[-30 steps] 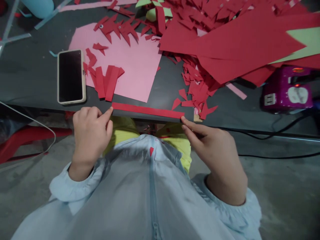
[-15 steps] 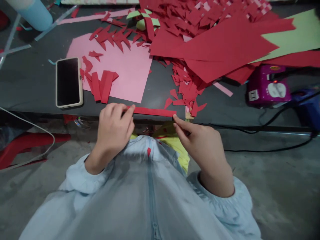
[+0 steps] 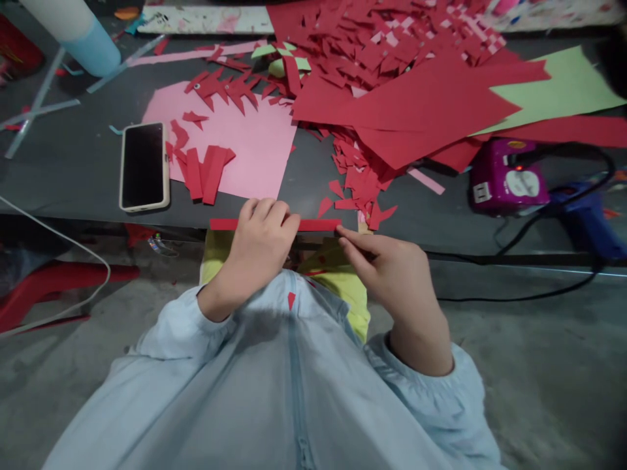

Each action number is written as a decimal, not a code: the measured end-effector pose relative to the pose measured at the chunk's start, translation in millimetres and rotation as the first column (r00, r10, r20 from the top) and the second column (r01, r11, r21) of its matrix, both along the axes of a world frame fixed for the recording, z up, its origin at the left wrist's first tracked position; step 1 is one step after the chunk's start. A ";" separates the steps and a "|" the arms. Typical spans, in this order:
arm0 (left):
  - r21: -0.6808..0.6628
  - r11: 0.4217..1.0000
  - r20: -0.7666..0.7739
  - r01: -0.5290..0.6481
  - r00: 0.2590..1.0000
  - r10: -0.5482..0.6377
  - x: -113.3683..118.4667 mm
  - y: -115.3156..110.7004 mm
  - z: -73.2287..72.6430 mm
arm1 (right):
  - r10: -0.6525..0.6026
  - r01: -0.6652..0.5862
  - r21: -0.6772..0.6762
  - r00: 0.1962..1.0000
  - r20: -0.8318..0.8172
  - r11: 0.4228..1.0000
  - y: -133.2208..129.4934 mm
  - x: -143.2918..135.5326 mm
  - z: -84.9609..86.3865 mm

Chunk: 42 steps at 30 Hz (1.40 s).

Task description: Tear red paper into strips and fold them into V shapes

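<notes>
A long narrow red paper strip (image 3: 318,225) lies along the front edge of the dark table. My left hand (image 3: 259,245) is closed over the middle of the strip, its fingers curled on the paper. At the strip's right end my right hand (image 3: 396,274) pinches the tip between thumb and forefinger. Beyond them is a pink paper sheet (image 3: 255,150) with short folded red strips (image 3: 212,173) and red cut pieces with an eye (image 3: 210,88) on it. A heap of small red scraps (image 3: 365,176) sits to the right of the sheet.
A phone (image 3: 144,166) lies on the table (image 3: 59,176) at the left. Large red sheets (image 3: 426,98) and a green sheet (image 3: 558,88) are at the back right, near a purple box (image 3: 509,183), a blue glue gun (image 3: 590,219) and black cables. A bottle (image 3: 93,49) stands back left.
My left hand has moved right along the strip, and the strip's left part now shows beyond it. My right hand keeps its hold at the right end. The view has shifted slightly.
</notes>
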<state>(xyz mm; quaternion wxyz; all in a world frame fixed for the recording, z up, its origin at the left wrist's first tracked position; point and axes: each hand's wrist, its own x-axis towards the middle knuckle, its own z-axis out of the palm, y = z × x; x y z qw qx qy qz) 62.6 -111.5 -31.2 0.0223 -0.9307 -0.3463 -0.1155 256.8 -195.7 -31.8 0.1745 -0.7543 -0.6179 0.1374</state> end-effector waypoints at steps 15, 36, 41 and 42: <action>-0.322 0.941 0.372 0.105 0.928 0.023 0.8 -0.5 36.4 | -0.092 0.231 0.222 0.860 -0.501 0.947 4.7 4.1 9.9; -0.884 0.320 0.460 0.342 0.762 0.456 -6.0 -16.1 5.8 | 0.157 -0.115 0.120 0.400 -0.903 0.986 38.7 -14.1 29.1; -0.886 0.295 0.462 0.359 0.746 0.479 -9.0 -18.7 -6.0 | 0.123 -0.179 0.049 0.431 -0.894 0.983 39.3 -18.2 21.3; -0.875 0.301 0.484 0.380 0.713 0.507 -9.1 -19.0 -7.3 | 0.113 -0.194 0.029 0.441 -0.891 0.981 39.1 -19.1 19.9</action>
